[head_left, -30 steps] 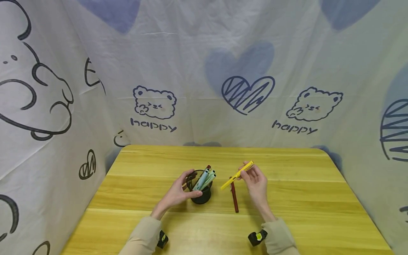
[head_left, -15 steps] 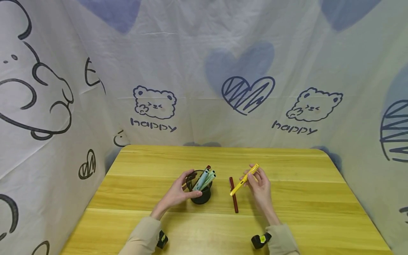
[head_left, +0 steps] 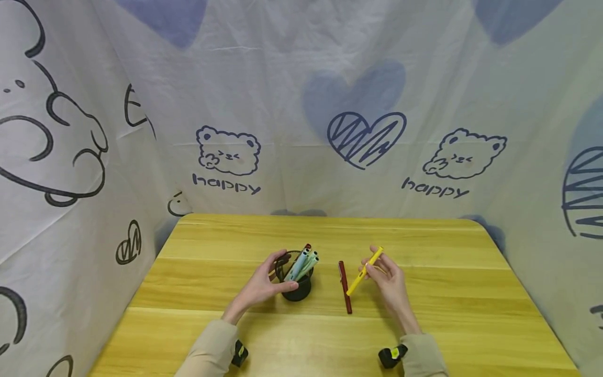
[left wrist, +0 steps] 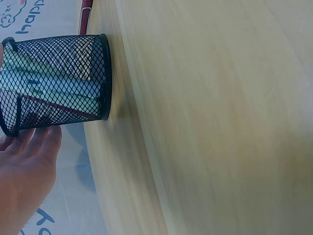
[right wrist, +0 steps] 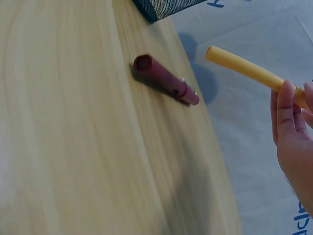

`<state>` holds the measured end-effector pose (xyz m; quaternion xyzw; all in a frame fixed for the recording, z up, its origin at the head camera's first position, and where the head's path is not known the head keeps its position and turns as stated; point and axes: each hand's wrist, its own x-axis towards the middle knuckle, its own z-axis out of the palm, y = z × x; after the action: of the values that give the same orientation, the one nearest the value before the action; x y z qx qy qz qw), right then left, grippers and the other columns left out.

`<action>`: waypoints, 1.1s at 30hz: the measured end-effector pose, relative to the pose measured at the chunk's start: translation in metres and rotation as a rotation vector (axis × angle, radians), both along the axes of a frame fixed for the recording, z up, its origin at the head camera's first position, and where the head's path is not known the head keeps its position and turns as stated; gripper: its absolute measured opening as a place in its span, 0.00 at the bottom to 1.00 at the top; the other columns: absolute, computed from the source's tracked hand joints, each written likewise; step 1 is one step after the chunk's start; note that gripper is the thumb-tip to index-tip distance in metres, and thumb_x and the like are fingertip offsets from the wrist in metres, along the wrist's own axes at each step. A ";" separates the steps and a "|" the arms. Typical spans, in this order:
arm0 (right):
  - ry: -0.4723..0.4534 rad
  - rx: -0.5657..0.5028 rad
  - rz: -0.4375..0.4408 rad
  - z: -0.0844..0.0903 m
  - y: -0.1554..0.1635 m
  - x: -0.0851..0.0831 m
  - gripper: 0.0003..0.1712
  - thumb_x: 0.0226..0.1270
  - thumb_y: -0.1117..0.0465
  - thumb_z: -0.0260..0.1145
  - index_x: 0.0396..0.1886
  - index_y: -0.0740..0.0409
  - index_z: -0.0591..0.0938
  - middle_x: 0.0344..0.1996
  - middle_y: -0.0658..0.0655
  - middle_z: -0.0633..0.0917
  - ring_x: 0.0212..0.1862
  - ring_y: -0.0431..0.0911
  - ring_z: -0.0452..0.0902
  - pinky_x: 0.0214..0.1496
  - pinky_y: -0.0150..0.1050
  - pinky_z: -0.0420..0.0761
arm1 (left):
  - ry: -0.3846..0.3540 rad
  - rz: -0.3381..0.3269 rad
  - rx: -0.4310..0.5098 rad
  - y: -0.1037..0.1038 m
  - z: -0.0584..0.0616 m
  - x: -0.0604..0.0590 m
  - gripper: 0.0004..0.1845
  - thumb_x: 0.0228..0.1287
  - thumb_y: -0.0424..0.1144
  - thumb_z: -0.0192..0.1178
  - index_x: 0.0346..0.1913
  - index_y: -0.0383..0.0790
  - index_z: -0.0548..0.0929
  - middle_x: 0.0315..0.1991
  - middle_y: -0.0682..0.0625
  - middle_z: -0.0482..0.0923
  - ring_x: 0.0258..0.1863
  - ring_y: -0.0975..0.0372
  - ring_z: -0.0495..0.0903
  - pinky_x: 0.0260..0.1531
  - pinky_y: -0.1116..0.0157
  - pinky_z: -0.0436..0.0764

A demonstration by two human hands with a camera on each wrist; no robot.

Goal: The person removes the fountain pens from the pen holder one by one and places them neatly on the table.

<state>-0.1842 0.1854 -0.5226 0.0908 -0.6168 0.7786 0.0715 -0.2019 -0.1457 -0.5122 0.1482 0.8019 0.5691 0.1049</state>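
A black mesh pen holder (head_left: 297,292) stands on the table with several pens in it, light blue and green pens (head_left: 298,267) plus a dark red one. My left hand (head_left: 260,284) holds it from the left, thumb at the front and fingers behind. The left wrist view shows the mesh wall (left wrist: 63,83) with the fingers (left wrist: 44,144) against its side. Pinched in my right hand (head_left: 392,285) is a yellow pen (head_left: 357,281), tilted and raised above the table. A dark red pen (head_left: 343,277) lies on the tabletop between holder and right hand.
The wooden table (head_left: 461,293) has a light wood grain. Behind it and at both sides hangs a pale cloth (head_left: 292,173) printed with hearts and bears. Black wrist cameras sit at both cuffs.
My right hand has shifted right and slightly toward me with the yellow pen, away from the holder. The pen's lower end now overlaps the red pen in view. The left hand stays still.
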 end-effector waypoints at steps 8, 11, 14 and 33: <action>-0.140 0.201 -0.105 -0.003 0.005 -0.001 0.35 0.66 0.72 0.68 0.71 0.72 0.67 0.34 0.42 0.87 0.36 0.34 0.86 0.38 0.31 0.87 | -0.010 0.003 0.011 0.000 0.001 0.000 0.50 0.56 0.43 0.76 0.78 0.46 0.59 0.76 0.45 0.65 0.78 0.42 0.58 0.75 0.39 0.60; -0.180 0.261 -0.131 -0.006 0.005 -0.002 0.35 0.66 0.71 0.69 0.71 0.70 0.69 0.35 0.47 0.88 0.35 0.33 0.85 0.39 0.30 0.87 | -0.004 0.001 0.011 0.000 0.001 0.000 0.49 0.56 0.44 0.76 0.78 0.45 0.59 0.76 0.45 0.65 0.78 0.42 0.58 0.75 0.38 0.60; -0.210 0.322 -0.116 -0.009 0.006 -0.004 0.35 0.67 0.71 0.68 0.72 0.70 0.68 0.42 0.59 0.87 0.36 0.32 0.84 0.41 0.30 0.87 | 0.002 0.000 0.006 0.001 0.002 0.000 0.49 0.57 0.44 0.76 0.78 0.45 0.59 0.76 0.45 0.65 0.78 0.41 0.58 0.74 0.38 0.60; -0.332 0.523 -0.116 -0.021 0.004 -0.013 0.24 0.65 0.68 0.70 0.59 0.73 0.78 0.35 0.61 0.87 0.34 0.38 0.82 0.38 0.28 0.82 | -0.010 0.010 -0.017 0.000 0.000 0.000 0.49 0.57 0.46 0.75 0.78 0.49 0.59 0.77 0.45 0.63 0.78 0.42 0.56 0.74 0.38 0.61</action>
<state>-0.1972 0.1892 -0.5435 -0.0575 -0.8035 0.5923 -0.0117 -0.2019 -0.1453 -0.5121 0.1407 0.8070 0.5634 0.1074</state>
